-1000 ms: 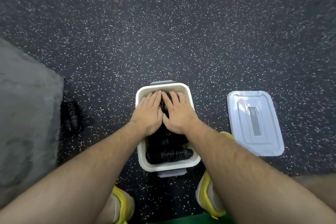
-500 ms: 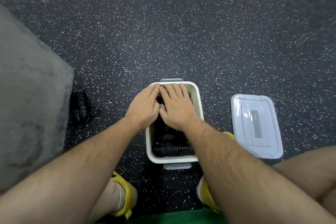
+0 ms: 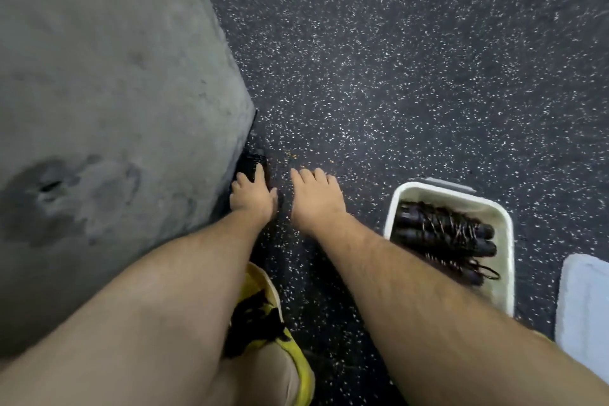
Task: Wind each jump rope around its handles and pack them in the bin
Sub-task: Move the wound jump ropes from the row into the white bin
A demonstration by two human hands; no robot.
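Left hand [image 3: 252,196] reaches to a black wound jump rope [image 3: 251,164] lying at the foot of a grey block [image 3: 108,82] on the left; fingers curl down onto it, but the hand covers most of the bundle and whether it is gripped cannot be told. Only the far end of that rope shows, dark and blurred against the block's edge. Right hand [image 3: 314,199], just beside the left, hovers palm down over bare floor with fingers loosely spread, holding nothing. Near the bottom edge, a yellow shoe with black laces [image 3: 263,316] shows between the forearms, partly hidden by the left arm and a knee.

To the right stands the white bin [image 3: 509,241], its near left corner hidden behind the right forearm. Inside it lie several black jump ropes [image 3: 441,236], wound around their handles and stacked close together; their exact count is hard to make out. At the far right edge, a pale lid [image 3: 583,300] is cut off by the frame.

Flooring is dark speckled rubber [image 3: 395,59], with white flecks throughout, blurred toward the far corners.
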